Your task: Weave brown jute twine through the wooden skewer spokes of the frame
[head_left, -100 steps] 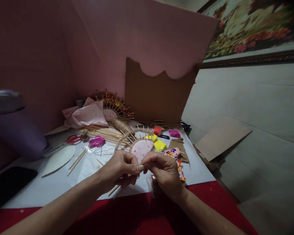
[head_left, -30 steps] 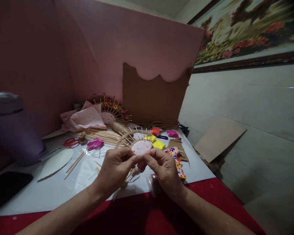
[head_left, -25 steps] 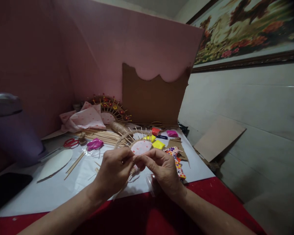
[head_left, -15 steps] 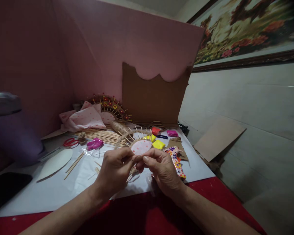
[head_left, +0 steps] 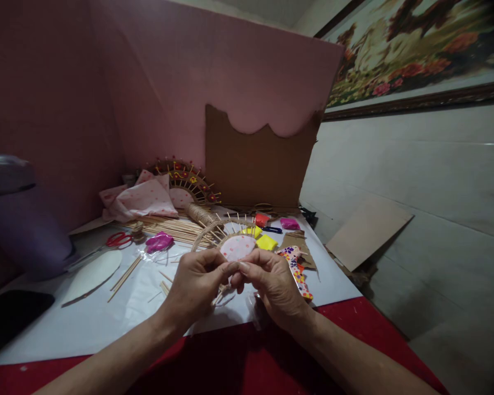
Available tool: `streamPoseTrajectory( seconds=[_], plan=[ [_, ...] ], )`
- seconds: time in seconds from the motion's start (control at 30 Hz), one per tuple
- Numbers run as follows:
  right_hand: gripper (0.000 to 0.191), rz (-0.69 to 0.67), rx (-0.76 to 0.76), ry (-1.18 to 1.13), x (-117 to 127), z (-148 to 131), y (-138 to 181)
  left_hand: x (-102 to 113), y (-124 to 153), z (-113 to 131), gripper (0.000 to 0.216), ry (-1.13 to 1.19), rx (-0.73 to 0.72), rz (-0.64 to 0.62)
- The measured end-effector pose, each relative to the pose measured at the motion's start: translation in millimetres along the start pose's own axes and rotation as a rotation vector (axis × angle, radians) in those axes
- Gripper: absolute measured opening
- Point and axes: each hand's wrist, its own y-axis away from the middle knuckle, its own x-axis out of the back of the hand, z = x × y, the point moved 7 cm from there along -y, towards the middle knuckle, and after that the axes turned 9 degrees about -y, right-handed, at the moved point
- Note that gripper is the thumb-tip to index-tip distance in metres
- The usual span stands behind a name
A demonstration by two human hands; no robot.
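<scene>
One small dotted fan (head_left: 237,248) just beyond the fingertips, lower part hidden. Two hands, left hand (head_left: 195,282) and right hand (head_left: 279,285), pinched narrow, tips meeting; cannot tell whether anything sits between. Near fan: two yellow packets (head_left: 267,242), one red packet (head_left: 262,220), one twine roll (head_left: 200,215). Farther back, one larger fan (head_left: 193,180).

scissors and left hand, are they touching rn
Apart: the head view shows white surface between the red scissors and the left hand.
</scene>
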Motion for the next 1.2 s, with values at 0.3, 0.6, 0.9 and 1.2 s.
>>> streamPoseTrajectory(
  seconds=[0.3, 0.6, 0.9, 1.2],
  plan=[
    [0.015, 0.02, 0.011, -0.014, -1.6, -2.8, 2.1, 2.4, 0.1, 0.9, 0.028, -0.021, -0.017, 0.023],
    [0.011, 0.0, -0.023, -0.107, -1.6, 1.6, 0.8, -3.4, 0.3, -2.9, 0.028, 0.088, 0.06, -0.018],
    [0.012, 0.024, 0.041, -0.019, -2.5, -4.3, 3.6, -7.2, -1.1, -4.5, 0.027, 0.282, 0.186, -0.065],
    [0.014, -0.014, 0.016, -0.014, -4.2, -3.2, 1.1, -20.8, 0.6, -15.4, 0.033, 0.489, 0.273, -0.233]
  ],
)
